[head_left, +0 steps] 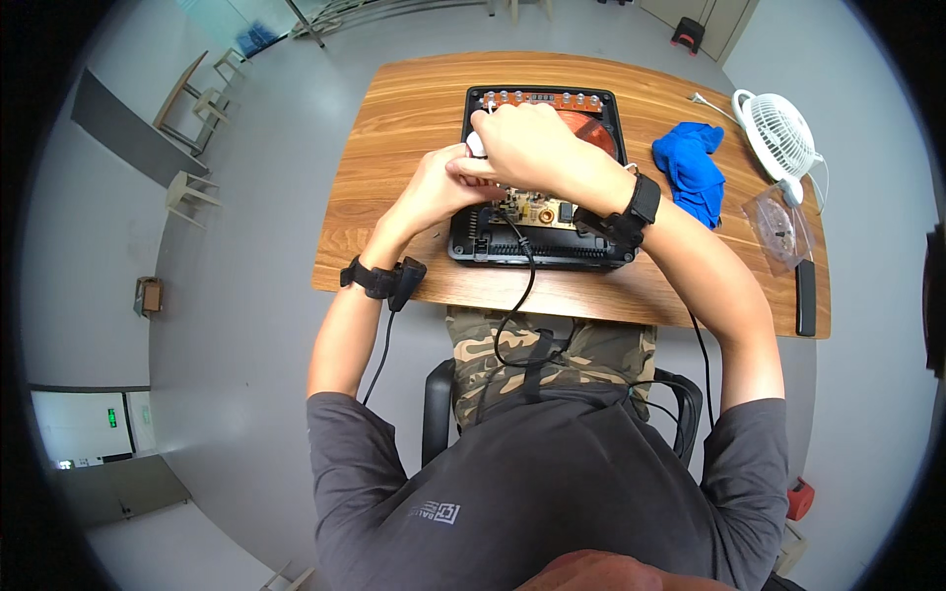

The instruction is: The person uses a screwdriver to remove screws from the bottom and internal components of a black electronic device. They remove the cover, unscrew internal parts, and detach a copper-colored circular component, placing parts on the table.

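Note:
An opened induction cooker (544, 258) with a black case lies on the table in front of me. Inside it, a round copper-coloured coil (591, 128) and a circuit board (537, 207) are partly covered by my hands. My right hand (527, 146) reaches across the case with its fingers curled at a small white piece (476, 145), whose kind I cannot make out. Just below and to the left, my left hand (439, 185) meets it with bent fingers; what it grips is hidden. A black power cord (529, 281) runs from the case over the table's near edge.
On the right of the wooden table (394, 118) lie a blue cloth (690, 167), a white fan (778, 133), a clear plastic bag (778, 231) with small parts and a black bar (806, 298). Along the cooker's far edge runs an orange control strip (567, 99). Cables hang from both wrist straps.

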### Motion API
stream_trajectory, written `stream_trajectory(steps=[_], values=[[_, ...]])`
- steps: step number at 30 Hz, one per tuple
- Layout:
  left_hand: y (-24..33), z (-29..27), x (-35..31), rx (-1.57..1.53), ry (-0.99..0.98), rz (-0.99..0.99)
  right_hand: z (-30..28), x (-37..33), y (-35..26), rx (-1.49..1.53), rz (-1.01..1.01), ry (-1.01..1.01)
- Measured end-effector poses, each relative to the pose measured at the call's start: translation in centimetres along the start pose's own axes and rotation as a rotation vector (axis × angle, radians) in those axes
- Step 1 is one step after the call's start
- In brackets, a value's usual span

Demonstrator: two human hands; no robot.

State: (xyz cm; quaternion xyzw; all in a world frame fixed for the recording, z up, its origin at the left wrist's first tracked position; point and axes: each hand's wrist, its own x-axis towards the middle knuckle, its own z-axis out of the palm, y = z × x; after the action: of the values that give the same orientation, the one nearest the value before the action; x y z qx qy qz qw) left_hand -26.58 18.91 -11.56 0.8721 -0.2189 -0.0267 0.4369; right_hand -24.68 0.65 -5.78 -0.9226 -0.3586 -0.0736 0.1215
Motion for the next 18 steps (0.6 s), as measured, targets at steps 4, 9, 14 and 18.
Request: stream_trajectory(steps=[4, 9, 14, 18], values=[[1.4, 0.2, 0.0, 0.093, 0.032, -0.032, 0.7, 0.0, 0.0, 0.027, -0.02, 0.053], [-0.5, -0.8, -0.3, -0.039, -0.038, 0.039, 0.0, -0.3, -0.2, 0.145, -0.068, 0.008], [0.2, -0.4, -0.2, -0.029, 0.004, 0.05, 0.6, -0.3, -0.3, 0.123, -0.015, 0.043], [0.1, 0.0, -0.4, 0.029, 0.081, 0.017, 1.2, -0.6, -0.6, 0.18, 0.015, 0.077]])
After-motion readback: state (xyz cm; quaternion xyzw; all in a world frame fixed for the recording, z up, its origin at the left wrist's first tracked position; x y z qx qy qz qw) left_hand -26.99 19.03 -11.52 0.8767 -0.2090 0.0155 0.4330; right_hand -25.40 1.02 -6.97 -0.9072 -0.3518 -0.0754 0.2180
